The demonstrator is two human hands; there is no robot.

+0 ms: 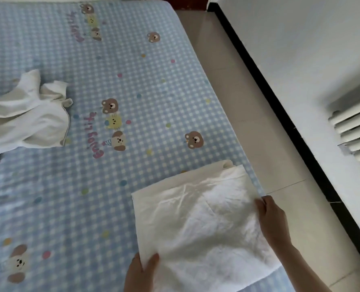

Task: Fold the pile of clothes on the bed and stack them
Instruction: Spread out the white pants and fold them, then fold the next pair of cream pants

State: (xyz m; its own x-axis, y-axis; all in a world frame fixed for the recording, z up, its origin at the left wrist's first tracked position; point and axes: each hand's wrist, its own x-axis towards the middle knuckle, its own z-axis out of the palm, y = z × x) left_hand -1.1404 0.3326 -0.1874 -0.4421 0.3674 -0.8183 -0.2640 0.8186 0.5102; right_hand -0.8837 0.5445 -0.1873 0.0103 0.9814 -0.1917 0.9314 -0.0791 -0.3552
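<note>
A folded white garment (pixel 198 216) lies near the right edge of the bed (pixel 132 81), whose sheet is blue check printed with cartoon bears. The left hand (pixel 141 272) pinches its near left corner, thumb on top. The right hand (pixel 273 220) grips its right edge. A crumpled white garment (pixel 29 119) lies well apart at the bed's left. A radiator (pixel 355 133) hangs on the wall beside the tiled floor (pixel 248 114).
</note>
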